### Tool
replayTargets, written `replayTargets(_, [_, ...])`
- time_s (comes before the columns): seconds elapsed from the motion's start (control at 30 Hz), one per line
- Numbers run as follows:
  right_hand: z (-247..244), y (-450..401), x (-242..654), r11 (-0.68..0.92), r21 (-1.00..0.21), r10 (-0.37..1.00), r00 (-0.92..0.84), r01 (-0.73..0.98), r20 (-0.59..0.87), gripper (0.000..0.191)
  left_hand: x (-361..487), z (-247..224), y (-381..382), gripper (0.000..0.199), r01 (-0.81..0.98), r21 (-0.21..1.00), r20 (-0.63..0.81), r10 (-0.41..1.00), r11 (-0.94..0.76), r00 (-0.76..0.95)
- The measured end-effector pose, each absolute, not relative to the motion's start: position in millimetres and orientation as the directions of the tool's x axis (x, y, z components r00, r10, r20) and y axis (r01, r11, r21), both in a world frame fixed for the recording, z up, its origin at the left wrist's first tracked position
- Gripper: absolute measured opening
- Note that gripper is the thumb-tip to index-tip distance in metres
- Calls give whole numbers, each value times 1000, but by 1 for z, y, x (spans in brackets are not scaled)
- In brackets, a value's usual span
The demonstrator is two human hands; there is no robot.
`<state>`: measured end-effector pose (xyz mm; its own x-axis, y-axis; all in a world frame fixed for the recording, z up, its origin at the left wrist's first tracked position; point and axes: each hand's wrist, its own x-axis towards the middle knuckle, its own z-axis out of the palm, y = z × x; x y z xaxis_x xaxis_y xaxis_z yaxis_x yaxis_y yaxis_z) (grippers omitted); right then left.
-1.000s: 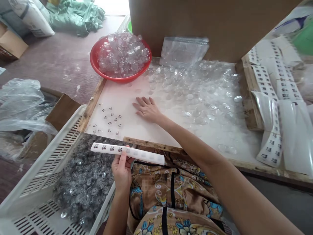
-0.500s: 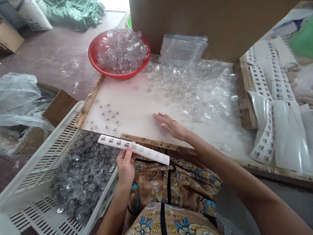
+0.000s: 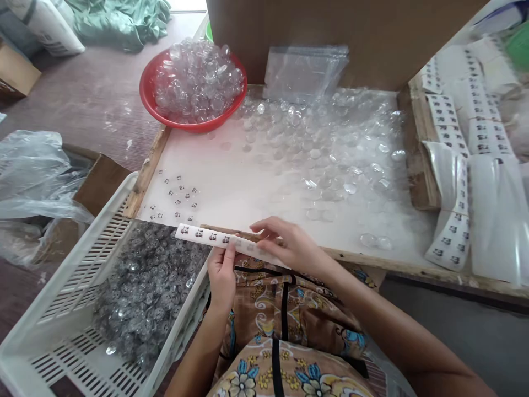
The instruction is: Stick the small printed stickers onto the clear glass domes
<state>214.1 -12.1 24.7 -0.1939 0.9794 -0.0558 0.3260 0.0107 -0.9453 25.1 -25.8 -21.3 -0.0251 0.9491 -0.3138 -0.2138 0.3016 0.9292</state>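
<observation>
My left hand [image 3: 222,273] pinches a white strip of panda stickers [image 3: 199,234] near its middle, thumb on top. The printed pandas show on the strip's left part; the right part looks blank. Over that right part is my right hand [image 3: 291,245], its fingers bent and apart, the thumb close to the strip. Whether it touches the strip I cannot tell. Beyond both hands, several small panda-marked clear pieces [image 3: 177,202] lie at the left of the white board [image 3: 231,182]. Clear round discs [image 3: 326,194] are scattered over its middle and right.
A red basin [image 3: 198,125] heaped with clear discs stands at the back left. Below left, a white crate [image 3: 53,300] holds many panda-marked pieces. More sticker strips [image 3: 450,237] lie at the right. A clear plastic bag [image 3: 303,71] leans against the cardboard box [image 3: 351,38].
My right hand has come off the board, moving down toward me to the sticker strip, its fingers now bent. My left hand and the strip have shifted slightly right in view.
</observation>
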Motion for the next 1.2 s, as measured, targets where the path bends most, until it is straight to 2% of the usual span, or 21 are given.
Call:
replayTargets(0.13, [21,-12,189,32,-937,992,-129,348,-14,15,28,-13,-27,28,86,982,-174,979,165,110])
replayTargets(0.27, [15,-8,186,50,-927,994,-104,371,12,6,28,-10,-31,28,190,975,-154,967,115,204])
replayTargets(0.47, [8,-23,182,40,-903,998,-63,429,14,8,23,-22,-36,21,140,972,-218,943,188,252])
replayTargets(0.6, [1,-33,173,48,-883,999,-8,467,51,6,21,-24,-38,21,106,970,-239,945,220,222])
replayTargets(0.77, [-6,-44,159,153,-855,977,52,495,205,12,26,-18,-38,23,-2,959,-279,942,285,186])
replayTargets(0.87, [-1,-44,165,212,-866,963,53,453,263,13,27,-17,-37,24,-41,943,-316,927,330,201])
replayTargets(0.93, [3,-38,183,161,-911,969,112,380,218,11,26,-19,-36,25,-50,932,-342,916,359,208])
replayTargets(1.03, [2,-21,226,-54,-949,964,266,311,32,17,23,-23,-34,26,-54,924,-362,911,378,197])
replayTargets(1.1, [-4,-12,254,-196,-918,931,359,344,-64,22,22,-25,-33,28,-60,925,-360,915,376,185])
replayTargets(1.2, [-14,-5,277,-311,-849,925,339,426,-169,22,21,-25,-32,29,-65,924,-361,917,376,172])
